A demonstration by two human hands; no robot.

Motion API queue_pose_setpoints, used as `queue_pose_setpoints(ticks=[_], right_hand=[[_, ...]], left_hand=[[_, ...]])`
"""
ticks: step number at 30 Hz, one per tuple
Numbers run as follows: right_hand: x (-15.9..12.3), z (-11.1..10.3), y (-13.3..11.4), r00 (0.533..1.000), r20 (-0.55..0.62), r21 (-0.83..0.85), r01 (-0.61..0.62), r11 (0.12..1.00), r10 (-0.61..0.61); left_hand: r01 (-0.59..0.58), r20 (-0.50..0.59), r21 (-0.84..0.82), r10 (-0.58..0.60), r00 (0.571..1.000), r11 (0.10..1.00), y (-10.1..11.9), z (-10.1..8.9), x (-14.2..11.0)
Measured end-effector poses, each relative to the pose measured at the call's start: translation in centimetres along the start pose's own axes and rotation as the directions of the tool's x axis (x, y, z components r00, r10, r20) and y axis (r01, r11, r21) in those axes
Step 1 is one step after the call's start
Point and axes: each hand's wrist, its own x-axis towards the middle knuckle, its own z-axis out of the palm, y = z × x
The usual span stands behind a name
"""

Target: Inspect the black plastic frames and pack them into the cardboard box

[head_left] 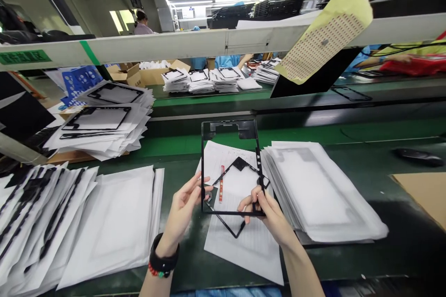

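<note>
A thin black rectangular plastic frame (246,130) is held upright above the bench, with dark tabs at its top corners. The fingers of my left hand (186,199) grip its left side near the bottom. My right hand (270,209) pinches its lower right corner, with some fingers showing through the opening. Behind and below, a second black frame (239,163) lies turned at an angle on white printed paper (251,255). A short red strip (220,183) with light marks lies on the paper as well.
To the right stands a stack of white sleeves (313,190). More white sleeves (118,218) lie left, beside sleeves with black frames (42,209). Behind them is another pile (104,137). A rail (195,46) crosses ahead, carrying a yellow sheet (327,32). A black mouse (418,157) sits far right.
</note>
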Motion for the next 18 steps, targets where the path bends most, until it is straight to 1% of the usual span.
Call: queue_pose_setpoints(ticks=[4,10,12,13,14,15,16,17,18], right_hand=[[-0.1,-0.1,-0.1,1.000,0.007,0.002,-0.012,1.000,0.012],[0.1,0.3,0.0,0.999,0.028,-0.028,-0.020,0.999,0.021],[0.2,-0.4,-0.2,1.000,-0.004,-0.147,-0.001,0.989,0.000],[0.2,-1.1,-0.5,0.998,-0.051,-0.249,0.018,0.968,-0.031],[0.1,-2.0,-0.9,0.987,-0.134,-0.389,0.033,0.921,-0.092],[0.0,-3.3,-1.4,0.957,-0.231,-0.528,0.031,0.849,-0.178],[-0.1,-4.6,-1.9,0.896,-0.332,-0.657,0.005,0.754,-0.295],[-0.2,-6.1,-2.4,0.781,-0.434,-0.778,-0.073,0.624,-0.449],[-0.2,-7.4,-2.8,0.696,-0.485,-0.806,-0.121,0.579,-0.529]], left_hand=[[-0.006,0.016,0.025,0.006,1.000,1.000,-0.1,-0.5,0.2],[-0.032,0.024,0.077,0.031,0.999,0.997,0.3,-0.4,-0.1],[-0.047,0.009,0.100,0.046,0.999,0.994,0.4,-0.5,-0.4],[-0.055,-0.006,0.115,0.056,0.998,0.992,0.5,-0.7,-0.6],[-0.065,-0.028,0.131,0.069,0.997,0.989,0.7,-1.1,-0.9],[-0.076,-0.056,0.151,0.085,0.995,0.986,1.0,-1.7,-1.2],[-0.086,-0.092,0.173,0.103,0.990,0.981,1.4,-2.5,-1.5],[-0.095,-0.136,0.199,0.123,0.983,0.975,1.9,-3.5,-1.9],[-0.100,-0.187,0.228,0.145,0.972,0.969,2.6,-4.9,-2.3]])
